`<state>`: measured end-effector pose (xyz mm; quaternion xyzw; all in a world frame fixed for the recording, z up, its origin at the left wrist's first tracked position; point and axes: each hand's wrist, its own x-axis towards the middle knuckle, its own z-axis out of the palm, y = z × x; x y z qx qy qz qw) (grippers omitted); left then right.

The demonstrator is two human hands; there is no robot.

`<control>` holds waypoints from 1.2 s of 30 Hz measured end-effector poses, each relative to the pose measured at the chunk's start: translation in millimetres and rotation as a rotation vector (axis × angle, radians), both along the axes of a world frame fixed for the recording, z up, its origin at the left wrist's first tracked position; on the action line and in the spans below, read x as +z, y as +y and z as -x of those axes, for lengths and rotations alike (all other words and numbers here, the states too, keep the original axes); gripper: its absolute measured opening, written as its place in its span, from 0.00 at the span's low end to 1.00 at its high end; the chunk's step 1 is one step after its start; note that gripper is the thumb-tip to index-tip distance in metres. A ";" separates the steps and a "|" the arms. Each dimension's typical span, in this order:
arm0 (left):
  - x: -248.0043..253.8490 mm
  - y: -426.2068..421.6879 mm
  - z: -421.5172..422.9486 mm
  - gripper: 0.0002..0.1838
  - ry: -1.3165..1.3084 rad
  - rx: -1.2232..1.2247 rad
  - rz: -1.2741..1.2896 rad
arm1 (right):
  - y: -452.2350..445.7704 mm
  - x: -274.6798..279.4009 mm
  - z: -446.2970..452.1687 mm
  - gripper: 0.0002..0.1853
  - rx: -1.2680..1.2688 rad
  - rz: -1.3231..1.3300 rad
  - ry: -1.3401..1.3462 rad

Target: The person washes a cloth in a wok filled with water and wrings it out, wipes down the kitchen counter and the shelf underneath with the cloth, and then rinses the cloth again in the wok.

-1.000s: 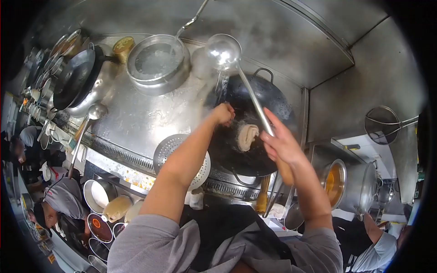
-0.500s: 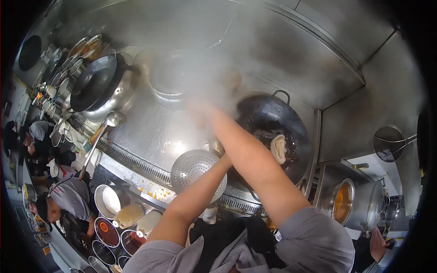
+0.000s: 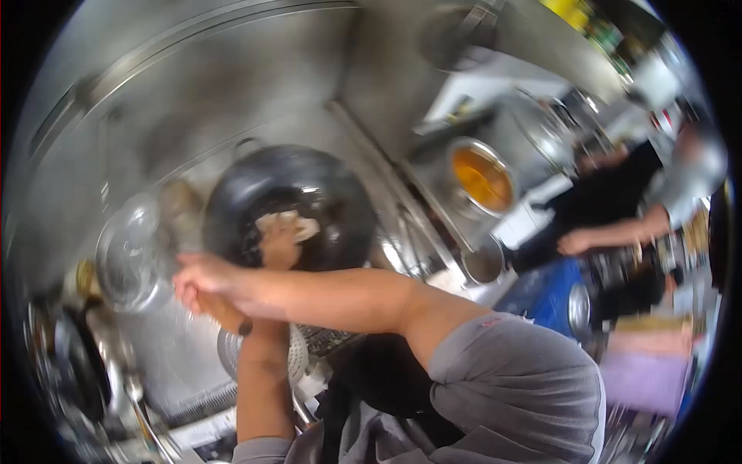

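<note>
A black wok [image 3: 340,185] sits on the steel range with a wet, shiny inside. In it lies a pale crumpled cloth [image 3: 305,229]. My left hand [image 3: 280,246] reaches under my right forearm into the wok and grips this cloth. My right arm crosses over the left one, and my right hand [image 3: 207,283] is closed left of the wok. A brownish, handle-like piece with a dark end [image 3: 226,313] shows below its fingers, too blurred to name. Partly behind my left forearm is a perforated strainer [image 3: 297,357].
Left of my right hand stands a shiny round pot [image 3: 127,255]. A ladle [image 3: 135,390] lies at lower left. Beyond the range's right edge are a pot of orange liquid [image 3: 481,176] and a blue container [image 3: 545,298]. Another person [image 3: 657,201] stands at the right.
The view has swung to the right, so the wok appears further left. My left hand is now on the cloth in the wok. The steam over my right hand has thinned.
</note>
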<state>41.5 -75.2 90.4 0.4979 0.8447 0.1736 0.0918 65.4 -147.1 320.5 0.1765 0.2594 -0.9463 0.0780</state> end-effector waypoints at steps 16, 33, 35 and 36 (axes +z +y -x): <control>14.3 -3.3 23.5 0.19 -0.448 0.171 0.000 | 120.8 26.1 -278.1 0.40 0.006 -0.662 0.065; 124.3 -168.9 -45.0 0.22 -0.321 0.581 -0.694 | 176.8 -64.2 -503.5 0.44 0.034 -1.766 -0.189; 133.4 -206.7 -55.7 0.22 -0.275 0.694 -0.767 | 163.7 -74.4 -560.3 0.42 -0.040 -1.712 -0.183; 133.5 -225.6 -59.4 0.22 -0.298 0.758 -0.808 | 153.3 -72.2 -592.3 0.42 -0.101 -1.632 -0.209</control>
